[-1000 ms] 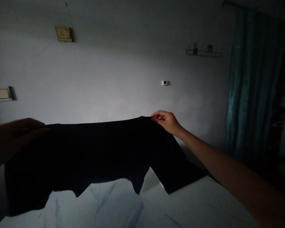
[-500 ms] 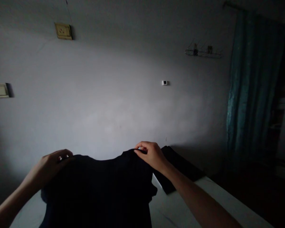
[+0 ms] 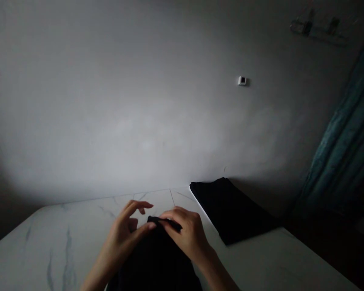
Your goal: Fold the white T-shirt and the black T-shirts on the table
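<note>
A black garment, probably a shirt, hangs in front of me with its sides brought together into a narrow shape. My right hand pinches its top edge between thumb and fingers. Beside it my left hand is open, thumb and index finger apart, the thumb tip touching or very near the top edge of the cloth. The lower part of the garment is cut off by the frame, and its folds are too dark to make out.
A dark folded cloth lies on the white marbled table at the right, near the wall. A teal curtain hangs at far right. A small white box and a wire rack are on the wall.
My hands have come together from wide apart, so the garment has gone from spread to narrow. The left hand has loosened its hold. The view has shifted and tilted, showing more table.
</note>
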The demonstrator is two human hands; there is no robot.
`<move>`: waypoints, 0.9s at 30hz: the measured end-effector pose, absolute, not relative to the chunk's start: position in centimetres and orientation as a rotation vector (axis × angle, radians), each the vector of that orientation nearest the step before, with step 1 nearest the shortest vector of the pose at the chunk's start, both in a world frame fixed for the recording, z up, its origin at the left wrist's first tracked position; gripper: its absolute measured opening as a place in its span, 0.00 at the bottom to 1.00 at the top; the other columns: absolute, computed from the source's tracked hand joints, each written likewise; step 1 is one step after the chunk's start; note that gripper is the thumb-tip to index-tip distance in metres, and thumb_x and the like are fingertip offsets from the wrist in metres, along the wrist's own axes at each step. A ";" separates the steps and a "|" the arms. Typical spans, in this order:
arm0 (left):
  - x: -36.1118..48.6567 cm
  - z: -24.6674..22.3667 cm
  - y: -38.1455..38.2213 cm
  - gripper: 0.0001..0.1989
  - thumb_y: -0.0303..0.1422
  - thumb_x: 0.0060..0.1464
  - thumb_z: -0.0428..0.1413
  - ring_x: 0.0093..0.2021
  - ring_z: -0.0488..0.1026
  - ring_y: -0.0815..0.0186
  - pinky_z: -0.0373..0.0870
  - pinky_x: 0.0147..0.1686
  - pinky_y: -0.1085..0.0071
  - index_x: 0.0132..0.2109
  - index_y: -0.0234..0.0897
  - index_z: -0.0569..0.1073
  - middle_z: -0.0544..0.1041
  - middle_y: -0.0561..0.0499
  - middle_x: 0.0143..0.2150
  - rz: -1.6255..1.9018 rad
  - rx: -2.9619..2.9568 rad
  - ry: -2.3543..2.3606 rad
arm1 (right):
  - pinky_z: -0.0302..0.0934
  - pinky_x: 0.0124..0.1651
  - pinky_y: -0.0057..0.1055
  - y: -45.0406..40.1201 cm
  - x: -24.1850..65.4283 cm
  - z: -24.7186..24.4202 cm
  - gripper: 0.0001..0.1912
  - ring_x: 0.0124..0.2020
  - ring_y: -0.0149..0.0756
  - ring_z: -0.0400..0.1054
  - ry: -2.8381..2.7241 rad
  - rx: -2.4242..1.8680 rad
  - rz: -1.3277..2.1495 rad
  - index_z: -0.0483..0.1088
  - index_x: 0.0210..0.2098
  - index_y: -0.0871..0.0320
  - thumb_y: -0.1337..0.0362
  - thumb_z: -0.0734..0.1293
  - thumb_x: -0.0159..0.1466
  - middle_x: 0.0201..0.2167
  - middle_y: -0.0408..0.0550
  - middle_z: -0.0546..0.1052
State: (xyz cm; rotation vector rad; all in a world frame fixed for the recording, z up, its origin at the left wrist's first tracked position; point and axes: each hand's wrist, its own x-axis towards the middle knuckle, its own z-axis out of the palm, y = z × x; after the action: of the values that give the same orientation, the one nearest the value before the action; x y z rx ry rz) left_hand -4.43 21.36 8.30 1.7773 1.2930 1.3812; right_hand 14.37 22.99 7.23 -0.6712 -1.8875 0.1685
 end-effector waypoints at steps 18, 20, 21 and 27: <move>-5.0 6.9 23.2 0.07 0.29 0.44 0.64 0.28 0.71 0.70 0.68 0.28 0.78 0.25 0.39 0.72 0.72 0.56 0.26 1.614 1.739 0.958 | 0.63 0.36 0.25 22.5 16.0 8.3 0.04 0.33 0.31 0.69 -1.813 -0.687 0.346 0.72 0.31 0.56 0.66 0.71 0.62 0.30 0.42 0.72; -4.7 7.1 23.0 0.06 0.28 0.45 0.63 0.28 0.71 0.70 0.69 0.29 0.78 0.26 0.39 0.73 0.73 0.56 0.26 1.680 1.802 0.941 | 0.64 0.43 0.28 22.5 15.7 8.2 0.03 0.39 0.33 0.70 -1.781 -0.663 0.367 0.71 0.35 0.56 0.68 0.66 0.66 0.34 0.44 0.74; -4.5 7.2 22.8 0.05 0.28 0.46 0.62 0.28 0.72 0.70 0.69 0.29 0.78 0.26 0.40 0.73 0.73 0.56 0.26 1.702 1.837 0.934 | 0.64 0.45 0.28 22.4 15.5 8.1 0.05 0.40 0.33 0.70 -1.775 -0.670 0.394 0.70 0.37 0.56 0.69 0.63 0.68 0.36 0.45 0.74; -3.9 7.5 21.9 0.04 0.30 0.45 0.63 0.28 0.73 0.69 0.70 0.28 0.79 0.28 0.40 0.75 0.74 0.55 0.26 1.730 1.822 1.000 | 0.64 0.44 0.27 22.1 14.6 8.1 0.08 0.39 0.32 0.70 -1.805 -0.717 0.573 0.70 0.40 0.56 0.68 0.60 0.69 0.35 0.44 0.75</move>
State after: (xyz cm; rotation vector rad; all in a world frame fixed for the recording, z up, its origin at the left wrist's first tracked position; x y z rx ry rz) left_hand -3.86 21.87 7.52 1.8224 1.0000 1.7296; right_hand 14.60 22.06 8.12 -0.7172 -1.8050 0.5733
